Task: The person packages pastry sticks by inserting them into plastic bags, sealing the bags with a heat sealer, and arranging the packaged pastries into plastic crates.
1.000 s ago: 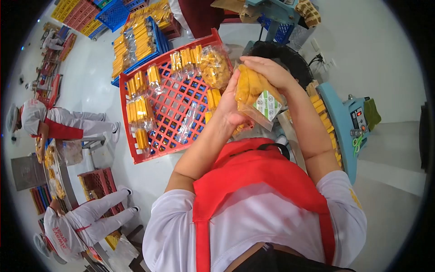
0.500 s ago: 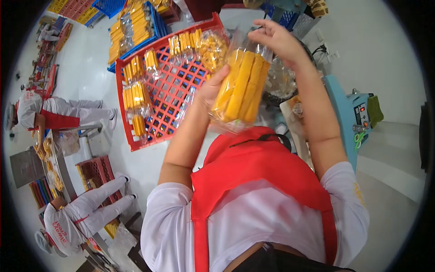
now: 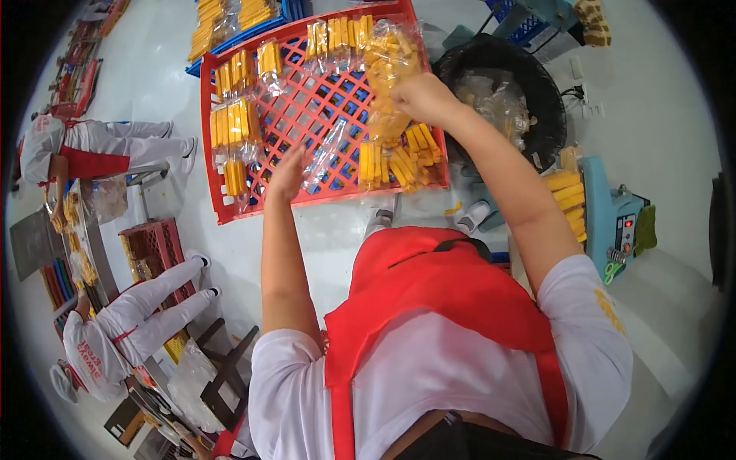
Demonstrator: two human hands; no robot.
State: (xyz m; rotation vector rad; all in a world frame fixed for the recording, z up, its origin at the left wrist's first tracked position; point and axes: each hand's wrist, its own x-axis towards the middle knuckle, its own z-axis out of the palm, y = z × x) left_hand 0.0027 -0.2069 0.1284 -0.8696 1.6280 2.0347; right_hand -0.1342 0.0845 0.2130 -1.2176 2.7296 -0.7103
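Note:
A red plastic crate (image 3: 297, 115) with a lattice bottom lies in front of me. My right hand (image 3: 423, 100) is closed at the large clear bag of yellow pieces (image 3: 389, 60) on the crate's right side; its fingertips are partly hidden. Over the crate's near edge is my left hand (image 3: 287, 175), fingers stretched out and holding nothing. Close to it lies a flat clear plastic bag (image 3: 325, 157). Small packs of yellow sticks (image 3: 234, 124) line the crate's left and far sides. More yellow stick packs (image 3: 400, 162) fill its near right corner.
A black-lined bin (image 3: 540, 100) with crumpled plastic stands to the right. Yellow sticks (image 3: 566, 201) are stacked beside a teal machine (image 3: 607, 211), with green scissors (image 3: 612, 271) on it. A blue crate (image 3: 295, 9) is at the back. Two co-workers (image 3: 92, 146) work at left.
The bag of long yellow sticks has left both hands; similar sticks now show beside the teal machine. My right hand has moved down to the bag in the crate, and my left hand moved left, opened.

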